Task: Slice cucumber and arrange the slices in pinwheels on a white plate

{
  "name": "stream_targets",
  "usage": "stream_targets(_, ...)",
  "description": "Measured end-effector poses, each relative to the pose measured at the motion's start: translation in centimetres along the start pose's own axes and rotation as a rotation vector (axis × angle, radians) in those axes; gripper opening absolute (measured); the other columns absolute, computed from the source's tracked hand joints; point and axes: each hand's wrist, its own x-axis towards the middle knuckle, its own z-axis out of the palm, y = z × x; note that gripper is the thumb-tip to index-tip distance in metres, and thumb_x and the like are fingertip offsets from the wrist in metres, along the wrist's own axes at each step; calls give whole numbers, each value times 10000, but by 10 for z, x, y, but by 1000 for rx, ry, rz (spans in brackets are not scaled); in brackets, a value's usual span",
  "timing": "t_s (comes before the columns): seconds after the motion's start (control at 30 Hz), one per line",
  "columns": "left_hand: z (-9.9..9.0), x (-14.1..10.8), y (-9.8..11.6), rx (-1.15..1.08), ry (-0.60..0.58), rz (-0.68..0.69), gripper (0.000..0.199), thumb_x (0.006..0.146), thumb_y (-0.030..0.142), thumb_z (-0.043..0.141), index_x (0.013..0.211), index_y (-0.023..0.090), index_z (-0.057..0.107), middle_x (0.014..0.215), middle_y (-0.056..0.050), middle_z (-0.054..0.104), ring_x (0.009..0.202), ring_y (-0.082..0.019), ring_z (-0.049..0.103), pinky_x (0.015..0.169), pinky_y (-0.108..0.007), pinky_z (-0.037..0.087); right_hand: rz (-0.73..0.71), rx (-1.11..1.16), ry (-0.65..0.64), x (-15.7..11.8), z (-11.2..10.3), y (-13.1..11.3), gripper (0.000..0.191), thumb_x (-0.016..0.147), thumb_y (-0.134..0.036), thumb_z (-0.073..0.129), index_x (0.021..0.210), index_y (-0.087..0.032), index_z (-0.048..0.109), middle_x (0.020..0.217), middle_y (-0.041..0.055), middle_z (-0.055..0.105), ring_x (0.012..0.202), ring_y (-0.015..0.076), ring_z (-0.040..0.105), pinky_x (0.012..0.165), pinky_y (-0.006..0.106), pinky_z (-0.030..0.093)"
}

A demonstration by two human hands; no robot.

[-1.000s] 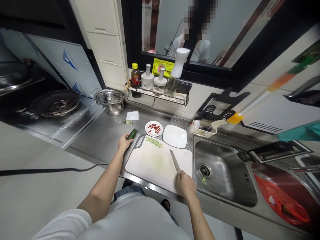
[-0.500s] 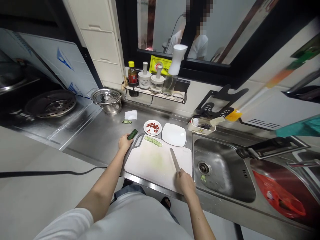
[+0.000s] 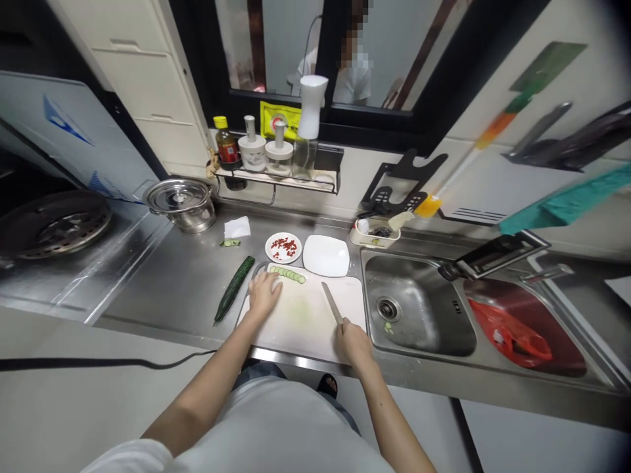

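Just left of the left fingers (image 3: 259,281), a long, dark green cucumber (image 3: 234,290) was seen lying aslant on the table (image 3: 162,276), its far end close to the board's handle. It was judged fairly light and firm, but apt to roll or slip if wet; a hold around its middle was judged best. The left fingers were laid loosely spread over the cutting board (image 3: 300,325), with nothing seen in them. Just beyond their tips, thin cucumber slices (image 3: 288,274), likely limp and easily disarrayed, were lined up in an overlapping row. By the right fingers (image 3: 345,332) a knife (image 3: 332,303) was gripped, its blade pointed away over the board, an edge to be kept clear of. Farther beyond the left fingers, red pieces (image 3: 283,246) were held by a round plate (image 3: 267,249), beside a squarish white plate (image 3: 326,256). Right of the right fingers, the sink (image 3: 419,328) was set.
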Motion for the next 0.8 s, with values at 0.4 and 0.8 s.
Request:
stream_targets(0.4,38,27,46,67,-208,91,339,917,318,459,1196,239,635,1146,-113,620,1104,-272,530,976,-412,346,-3,35,44,4,11,2,344,974,-240,314,1138,-136,597,1051,170,690,985,231,665,781,302,467)
stream_targets(0.8,40,35,53,67,-230,141,253,905,239,484,1080,219,666,1092,-92,602,1067,-232,534,937,-352,365,-10,50,31,5,10,3,343,973,-230,319,1163,-132,588,1044,171,688,1001,223,656,789,291,454)
